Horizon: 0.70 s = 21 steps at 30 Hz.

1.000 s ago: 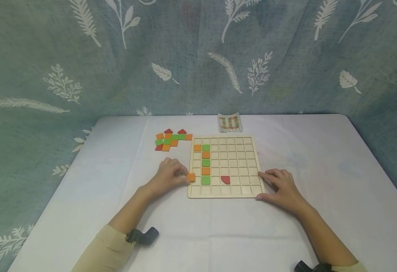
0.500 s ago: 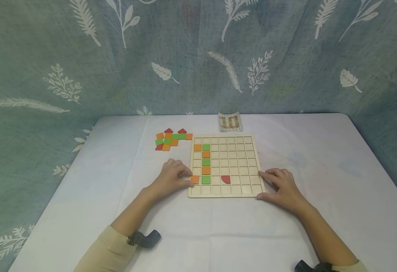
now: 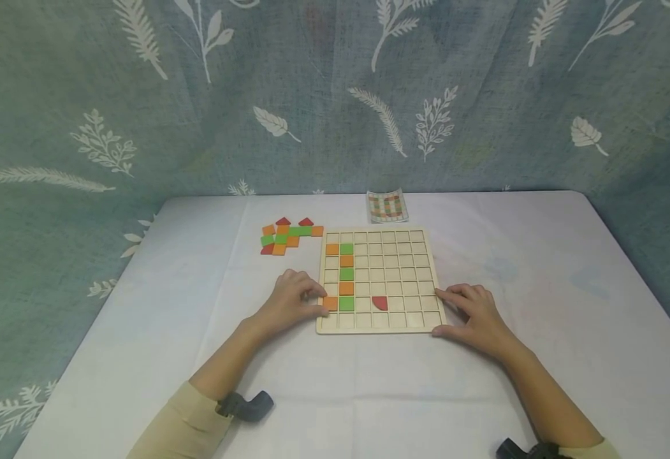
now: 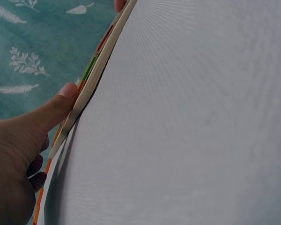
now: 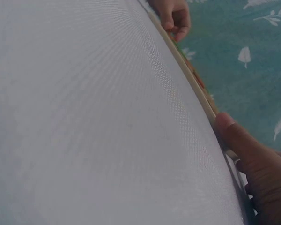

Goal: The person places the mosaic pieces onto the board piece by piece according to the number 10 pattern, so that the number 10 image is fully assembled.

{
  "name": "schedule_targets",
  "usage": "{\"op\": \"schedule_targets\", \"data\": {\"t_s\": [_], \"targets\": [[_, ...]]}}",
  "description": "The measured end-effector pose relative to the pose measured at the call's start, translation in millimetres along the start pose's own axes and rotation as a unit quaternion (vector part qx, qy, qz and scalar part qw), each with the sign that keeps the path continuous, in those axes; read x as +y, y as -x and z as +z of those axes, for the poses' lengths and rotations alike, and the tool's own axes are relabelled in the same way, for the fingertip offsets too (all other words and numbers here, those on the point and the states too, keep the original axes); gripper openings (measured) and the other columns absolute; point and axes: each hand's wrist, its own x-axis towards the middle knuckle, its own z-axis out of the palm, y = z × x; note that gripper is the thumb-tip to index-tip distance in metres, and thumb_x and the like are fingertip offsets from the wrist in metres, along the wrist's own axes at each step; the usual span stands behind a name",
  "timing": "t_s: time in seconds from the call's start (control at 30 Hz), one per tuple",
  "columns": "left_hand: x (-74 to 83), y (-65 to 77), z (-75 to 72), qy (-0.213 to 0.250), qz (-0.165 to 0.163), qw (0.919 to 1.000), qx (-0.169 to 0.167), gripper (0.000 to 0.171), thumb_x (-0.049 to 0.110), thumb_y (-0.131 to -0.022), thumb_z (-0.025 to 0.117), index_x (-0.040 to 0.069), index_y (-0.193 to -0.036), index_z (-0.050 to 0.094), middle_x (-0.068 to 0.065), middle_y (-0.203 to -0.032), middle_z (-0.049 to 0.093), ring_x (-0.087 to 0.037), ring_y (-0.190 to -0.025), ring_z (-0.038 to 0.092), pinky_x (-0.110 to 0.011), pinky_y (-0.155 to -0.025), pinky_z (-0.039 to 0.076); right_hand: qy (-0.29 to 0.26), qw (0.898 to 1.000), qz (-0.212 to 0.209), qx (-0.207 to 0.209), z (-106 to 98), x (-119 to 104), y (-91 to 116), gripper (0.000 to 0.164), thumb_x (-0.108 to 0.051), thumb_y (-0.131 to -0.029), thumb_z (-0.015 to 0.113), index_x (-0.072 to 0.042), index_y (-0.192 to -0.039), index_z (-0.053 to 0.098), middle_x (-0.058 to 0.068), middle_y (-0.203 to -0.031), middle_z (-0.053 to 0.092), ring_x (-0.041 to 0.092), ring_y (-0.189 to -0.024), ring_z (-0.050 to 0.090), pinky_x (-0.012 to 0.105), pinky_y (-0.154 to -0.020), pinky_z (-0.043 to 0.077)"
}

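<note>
On the grid board (image 3: 380,331), left column: pinching orange tile (image 3: 330,304) with left hand (image 3: 292,298) | touching right edge (image 3: 433,268) with spread right hand (image 3: 475,317) | already placed: seven pieces (image 3: 347,274) | apparently left: most cells (image 3: 393,274), loose tiles (image 3: 292,241)

Board (image 3: 396,275): pale cream, ruled in a grid of thin dark lines
Second-column tiles (image 3: 347,274): green, orange, green, orange, green, far to near
Far left tile (image 3: 332,249): plain orange
Near left tile (image 3: 330,304): plain orange
Quarter-round piece (image 3: 380,303): red
Loose pieces (image 3: 281,239): orange, green and red
Card (image 3: 387,207): orange, green and red checks
Tablecloth (image 3: 415,389): white
Backdrop (image 3: 317,83): blue-green, white leaf prints
Left sleeve (image 3: 182,421): beige
</note>
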Motion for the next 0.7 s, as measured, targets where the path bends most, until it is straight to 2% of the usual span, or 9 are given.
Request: {"op": "schedule_targets", "data": {"t_s": [0.1,0.3,0.47,0.7], "targets": [[-1.3,-1.7,-1.7,0.004,-0.005,1.0,-0.005,0.036,0.039,-0.067,0.083,0.021,-0.094,0.07,0.01,-0.084,0.054,-0.015,-0.085,0.037,-0.032,-0.075,0.03,0.0,1.0,-0.002,0.001,0,0,0,0.068,-0.036,-0.061,0.085,-0.006,-0.119,0.064,0.008,-0.105,0.059,0.024,-0.092,0.046,0.043,-0.081,0.029],[-5.1,-7.9,-7.1,0.02,-0.052,0.9984,-0.005,0.036,0.041,-0.068,0.083,0.025,-0.097,0.069,0.01,-0.087,0.054,-0.015,-0.089,0.038,-0.032,-0.073,0.034,0.004,1.0,0.003,-0.002,-1,0,0,0.069,-0.037,-0.061,0.085,-0.006,-0.119,0.064,0.009,-0.105,0.059,0.025,-0.093,0.047,0.043,-0.082,0.029],[-10.2,-13.8,-12.7,0.017,-0.062,0.9979,0.009,0.036,0.039,-0.071,0.082,0.024,-0.101,0.069,0.007,-0.089,0.053,-0.016,-0.094,0.039,-0.033,-0.077,0.036,0.003,1.0,0.004,-0.002,-1,0,0,0.069,-0.036,-0.061,0.085,-0.006,-0.119,0.064,0.01,-0.105,0.06,0.025,-0.093,0.047,0.043,-0.081,0.029],[-25.0,-20.3,-20.3,0.004,-0.08,0.9955,0.05,0.035,0.031,-0.075,0.08,0.018,-0.106,0.068,0.001,-0.094,0.056,-0.019,-0.099,0.041,-0.038,-0.085,0.034,0.003,1.0,0.003,-0.001,-1,0,0,0.069,-0.036,-0.06,0.085,-0.007,-0.119,0.065,0.009,-0.106,0.06,0.024,-0.092,0.046,0.042,-0.08,0.03]]}}
